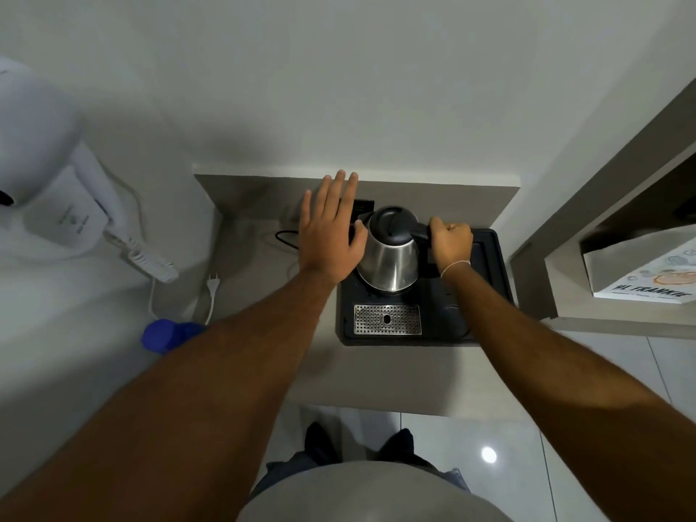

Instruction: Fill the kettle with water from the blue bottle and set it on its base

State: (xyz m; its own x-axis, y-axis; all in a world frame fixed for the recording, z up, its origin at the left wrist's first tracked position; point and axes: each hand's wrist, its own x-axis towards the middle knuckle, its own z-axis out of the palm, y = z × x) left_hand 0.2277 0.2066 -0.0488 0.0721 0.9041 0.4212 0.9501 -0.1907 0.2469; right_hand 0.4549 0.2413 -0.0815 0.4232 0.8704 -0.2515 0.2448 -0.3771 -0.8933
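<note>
Gripping the black handle, our right hand is wrapped shut around it on the kettle, and we've got the steel body sitting on the far-left part of the dark tray, lid down. Whether it's seated on its base we can't tell — the base is hidden under the kettle body. Our left hand is spread flat and open, fingers fanned, empty, hovering just left of the kettle with the thumb close to the steel wall; contact we can't confirm.

Now, the blue bottle — it's well away, down at the near left, half tucked under our left forearm. By our reading, that's the trouble spot: swing that arm back carelessly and the forearm could knock it over. The white plug and its cord lie just beyond the bottle, so a spill there would be nasty.

And the lid's closed, folks. Pour before it's opened and water runs down the steel onto the tray. We also reckon a full kettle lifted one-handed by that handle could tip forward, so the free left hand may need to steady it. The perforated drip grate sits nearer us, unused.
</note>
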